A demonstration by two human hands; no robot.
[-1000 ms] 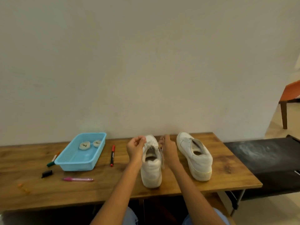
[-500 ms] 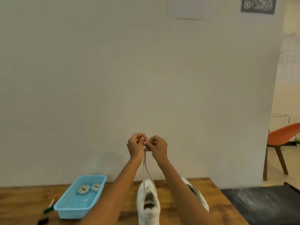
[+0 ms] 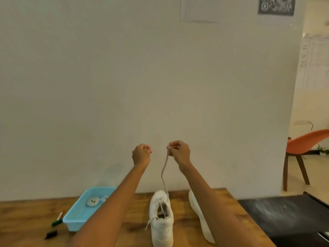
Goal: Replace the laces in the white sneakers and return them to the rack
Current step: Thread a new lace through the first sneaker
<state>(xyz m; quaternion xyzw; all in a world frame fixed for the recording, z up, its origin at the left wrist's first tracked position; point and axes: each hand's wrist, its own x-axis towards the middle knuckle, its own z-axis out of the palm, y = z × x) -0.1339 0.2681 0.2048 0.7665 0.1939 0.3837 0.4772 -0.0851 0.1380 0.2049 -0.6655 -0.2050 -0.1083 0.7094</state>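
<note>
Sneakers are the big thing here, and the near sneaker [image 3: 161, 220] stands on the wooden desk [image 3: 185, 227] with its toe toward the wall. Its heel end runs off the bottom of the view. A pale lace [image 3: 164, 171] goes up from the front of this sneaker to the right hand [image 3: 179, 152], high over it. The right hand is curled tight and pinches the top of the lace. The left hand [image 3: 141, 154] is up just as high, a little way left of the lace. It is curled into a fist, and I cannot see anything in it. One loose lace end hangs down the left side of the near sneaker.

The second sneaker [image 3: 201, 218] lies just right of the near sneaker. The right arm covers most of it, so only its side and sole show.

Left of the near sneaker sits a blue tray [image 3: 76, 218], and the left arm hides its right corner. Something small and pale lies inside, too blurry to name. Past the tray lie a green pen [image 3: 57, 222] and a small black thing [image 3: 51, 234], both blurry.

Bare wood shows between the two sneakers. The desk ends a bit right of the second sneaker, and a black surface [image 3: 288, 216] starts there. Farther right stands an orange chair [image 3: 306, 150], cut off by the edge.
</note>
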